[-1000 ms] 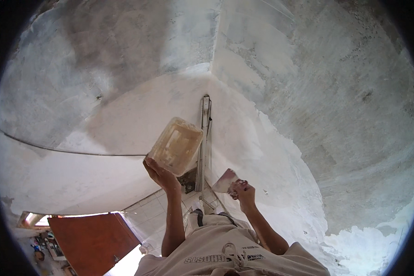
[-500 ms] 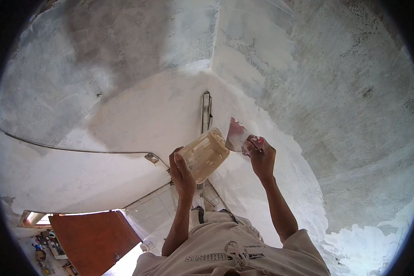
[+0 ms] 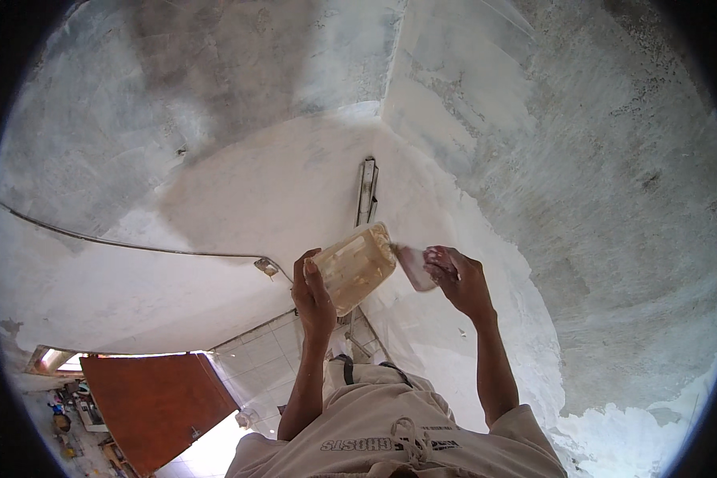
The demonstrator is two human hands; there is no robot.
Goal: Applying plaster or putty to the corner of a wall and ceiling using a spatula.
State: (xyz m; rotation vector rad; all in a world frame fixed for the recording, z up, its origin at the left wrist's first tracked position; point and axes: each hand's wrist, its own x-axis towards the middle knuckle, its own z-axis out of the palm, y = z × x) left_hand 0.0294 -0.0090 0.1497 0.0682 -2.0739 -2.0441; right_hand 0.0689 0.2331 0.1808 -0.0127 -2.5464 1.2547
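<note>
Head view: left hand is gripping a container; a scraper is sitting just beside it in the right hand.
The left hand is clasping only the container's left end, fingers curling round it, so a push at the opposite end could tip it and spill the pale residue inside. The scraper's blade is blurring by the container's right end, and whether they are touching, I cannot tell; a poor angle there could drop residue between the hands. The right hand is pinching the smeared handle, where slick fingers could slip. Counting left to right: one cable is running left of the left hand, one brown panel is standing nearer the body on that side, then one left hand, one container, one metal channel rising beyond and between the hands, one scraper, one right hand.
</note>
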